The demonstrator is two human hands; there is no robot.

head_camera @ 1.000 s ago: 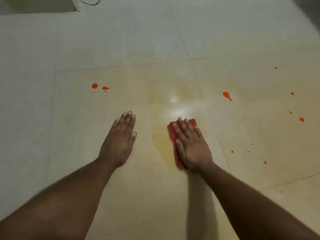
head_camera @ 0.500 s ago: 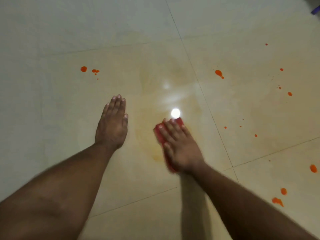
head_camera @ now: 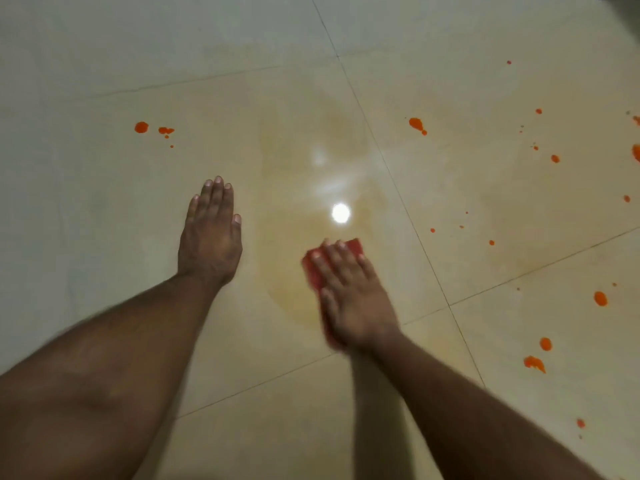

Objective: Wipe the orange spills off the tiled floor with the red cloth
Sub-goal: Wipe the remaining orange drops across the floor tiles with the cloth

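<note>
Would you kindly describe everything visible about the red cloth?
The red cloth looks like a soft, folded pad, lying flat on the tiled floor at the edge of a pale orange smear. The right hand presses on it with straight fingers and hides most of it; only its far and left edges show, slightly blurred.

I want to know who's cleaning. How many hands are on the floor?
2. The left hand rests flat on the bare tiled floor. The right hand presses flat on the red cloth, beside it, over a faint orange smear.
</note>
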